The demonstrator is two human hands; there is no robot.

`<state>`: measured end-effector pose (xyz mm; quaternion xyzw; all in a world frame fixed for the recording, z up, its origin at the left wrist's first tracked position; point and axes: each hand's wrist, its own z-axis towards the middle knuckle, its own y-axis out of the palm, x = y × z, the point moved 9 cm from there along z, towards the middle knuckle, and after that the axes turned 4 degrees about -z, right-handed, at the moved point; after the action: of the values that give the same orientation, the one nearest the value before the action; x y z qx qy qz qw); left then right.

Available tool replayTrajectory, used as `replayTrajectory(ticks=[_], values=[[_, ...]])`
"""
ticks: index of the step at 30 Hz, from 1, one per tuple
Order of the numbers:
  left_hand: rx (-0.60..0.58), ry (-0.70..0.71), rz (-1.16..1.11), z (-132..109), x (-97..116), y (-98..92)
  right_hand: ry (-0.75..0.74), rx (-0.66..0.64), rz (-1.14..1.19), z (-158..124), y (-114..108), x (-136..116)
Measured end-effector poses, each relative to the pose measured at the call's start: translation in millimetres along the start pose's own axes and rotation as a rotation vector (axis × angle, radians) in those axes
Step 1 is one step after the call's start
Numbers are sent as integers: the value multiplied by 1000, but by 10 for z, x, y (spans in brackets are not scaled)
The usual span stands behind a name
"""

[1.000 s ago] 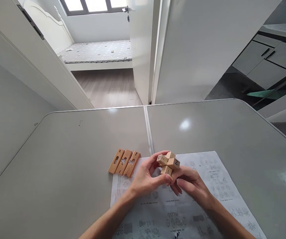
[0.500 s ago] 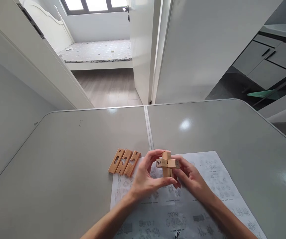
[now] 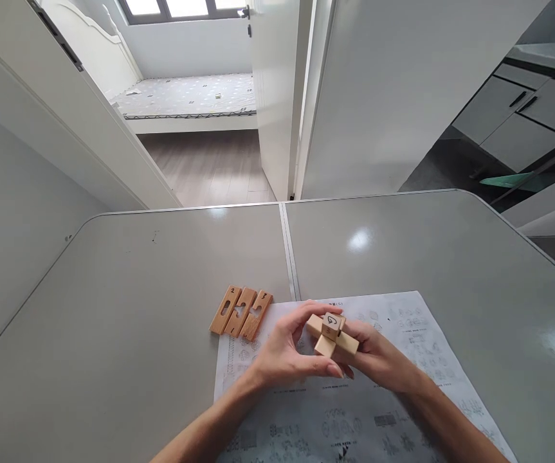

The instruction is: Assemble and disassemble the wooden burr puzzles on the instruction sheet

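Both hands hold a small wooden interlocking puzzle [image 3: 332, 334] of crossed bars, just above a printed instruction sheet [image 3: 402, 360]. My left hand [image 3: 287, 354] grips it from the left, thumb under and fingers curled over the top. From the right, my right hand [image 3: 378, 360] wraps around its other side. A numbered end face of the puzzle points up towards me. Three loose flat wooden pieces [image 3: 241, 312] with cut-outs and numbers lie side by side on the table, left of the sheet.
A grey folding table [image 3: 137, 308] with a centre seam [image 3: 287, 257] carries everything. Beyond its far edge are a white door [image 3: 272, 96], an open doorway onto a wooden floor, and dark cabinets [image 3: 518, 116] at the right.
The puzzle has been turned in my hands: its bars stood upright before, and now it is tipped with a numbered end facing up. Both hands sank slightly towards the sheet.
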<state>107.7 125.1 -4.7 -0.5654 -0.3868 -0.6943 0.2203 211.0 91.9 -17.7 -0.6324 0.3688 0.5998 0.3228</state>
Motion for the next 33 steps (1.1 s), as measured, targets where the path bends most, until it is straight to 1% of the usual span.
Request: replayTrajectory(ticks=[4,9,11,15,18,23,27,30,33], values=[[45,2,36,-4,8,-34,-13,85,-93,-1,-46,-9],[100,57,108,-10,93,-49,-116,226,-256,8,-115,-151],[130,76,156,-12,125,-55,-141,293,-320,-2,-147,-163],[215,159,312,-42,198,-62,-127,441,-415,-54,-217,-126],[273,211,404,-76,204,-68,-118,528,-417,-90,-249,-129],[279,229,424,-92,157,-68,-127,531,-387,-81,-234,-132],[279,224,407,-87,156,-73,-97,508,-362,-78,-238,-61],[278,203,388,-82,162,-71,-87,488,-365,-83,-233,-33],[279,168,378,-79,163,-72,-104,504,-385,-96,-233,-63]])
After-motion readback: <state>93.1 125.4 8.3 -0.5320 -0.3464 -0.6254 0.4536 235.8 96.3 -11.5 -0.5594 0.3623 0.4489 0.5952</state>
